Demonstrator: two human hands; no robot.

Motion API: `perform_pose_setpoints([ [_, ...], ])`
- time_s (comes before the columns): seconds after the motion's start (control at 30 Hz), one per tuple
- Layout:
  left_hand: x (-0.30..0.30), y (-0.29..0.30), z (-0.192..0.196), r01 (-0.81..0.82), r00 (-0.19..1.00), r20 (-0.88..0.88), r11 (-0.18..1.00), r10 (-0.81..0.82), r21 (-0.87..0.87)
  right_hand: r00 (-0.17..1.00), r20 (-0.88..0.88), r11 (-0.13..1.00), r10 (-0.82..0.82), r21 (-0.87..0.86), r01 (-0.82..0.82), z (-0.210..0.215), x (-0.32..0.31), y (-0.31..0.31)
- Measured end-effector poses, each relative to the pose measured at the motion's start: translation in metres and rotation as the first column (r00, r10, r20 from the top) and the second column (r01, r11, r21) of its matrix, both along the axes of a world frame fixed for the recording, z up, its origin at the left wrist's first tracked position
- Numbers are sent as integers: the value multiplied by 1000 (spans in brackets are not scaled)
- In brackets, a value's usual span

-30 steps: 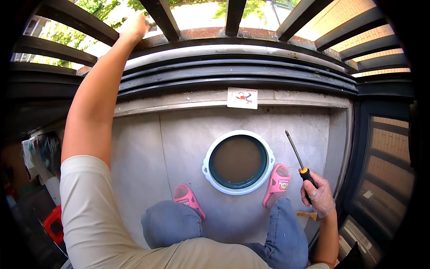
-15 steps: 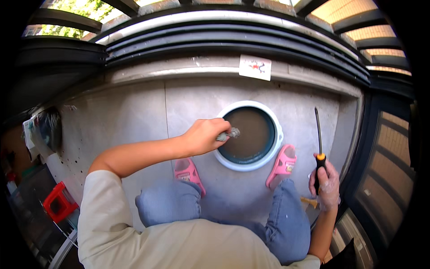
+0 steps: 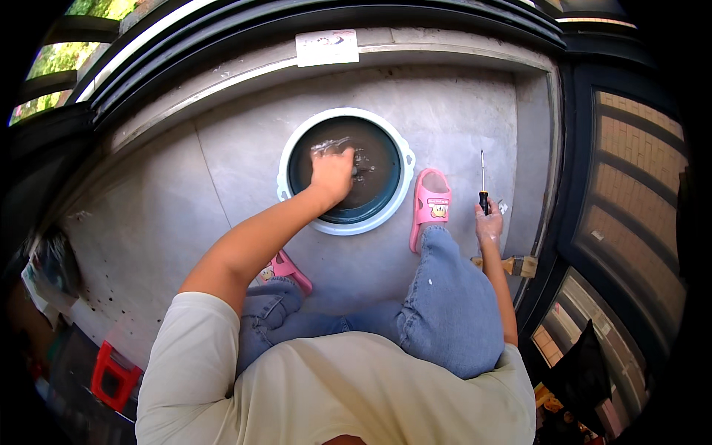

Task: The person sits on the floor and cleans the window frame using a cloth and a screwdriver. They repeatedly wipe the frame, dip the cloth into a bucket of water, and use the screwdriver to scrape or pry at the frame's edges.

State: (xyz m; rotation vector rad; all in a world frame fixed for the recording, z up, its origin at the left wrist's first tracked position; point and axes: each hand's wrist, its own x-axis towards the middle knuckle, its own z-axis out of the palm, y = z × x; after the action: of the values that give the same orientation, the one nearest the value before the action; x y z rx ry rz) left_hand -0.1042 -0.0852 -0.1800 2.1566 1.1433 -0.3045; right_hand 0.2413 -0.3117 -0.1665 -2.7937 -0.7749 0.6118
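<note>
Pale blue plastic in one basin (image 3: 348, 230), clock centre for all else, with two lugs on its rim and murky water (image 3: 363, 191) inside. In that water, one left hand (image 3: 332, 176), reaching from between 7 and 8 o'clock, fingertips lost among splashes: cannot tell spread, pressed together or pinching. Just short of 4, one right hand (image 3: 489, 224) in a clear film, fingers curled around the handle of one screwdriver (image 3: 483, 194), shaft toward 12. Two pink slippers (image 3: 432, 211), at 4 and 7. Farther out at 4, one paintbrush (image 3: 526, 267). Near 12, one white card (image 3: 326, 49) on one ledge (image 3: 445, 43)
</note>
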Motion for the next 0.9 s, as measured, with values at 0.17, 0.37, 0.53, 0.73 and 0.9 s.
perform_pose_setpoints([
  [0.17, -36, 3, -21, -14, 953, 303, 1000, 7, 20, 987, 159, 991, 22, -131, -1, -22, 7, -2],
  [0.37, -38, 4, -32, -289, 881, 346, 946, 322, -147, 977, 92, 953, 191, -255, -162, 16, -3, 50],
  [0.53, -41, 9, -10, -490, 595, 233, 577, 769, -653, 544, -581, 792, 606, 373, -484, 94, -92, 189],
  [0.73, -44, 0, 9, -456, 235, -248, -119, 940, -882, 205, -493, 364, 845, 250, -897, 47, -205, 252],
  [0.9, -34, -32, -3, -372, -152, -223, -265, 963, -890, 194, -643, 273, 741, 24, -962, 30, -233, 274],
])
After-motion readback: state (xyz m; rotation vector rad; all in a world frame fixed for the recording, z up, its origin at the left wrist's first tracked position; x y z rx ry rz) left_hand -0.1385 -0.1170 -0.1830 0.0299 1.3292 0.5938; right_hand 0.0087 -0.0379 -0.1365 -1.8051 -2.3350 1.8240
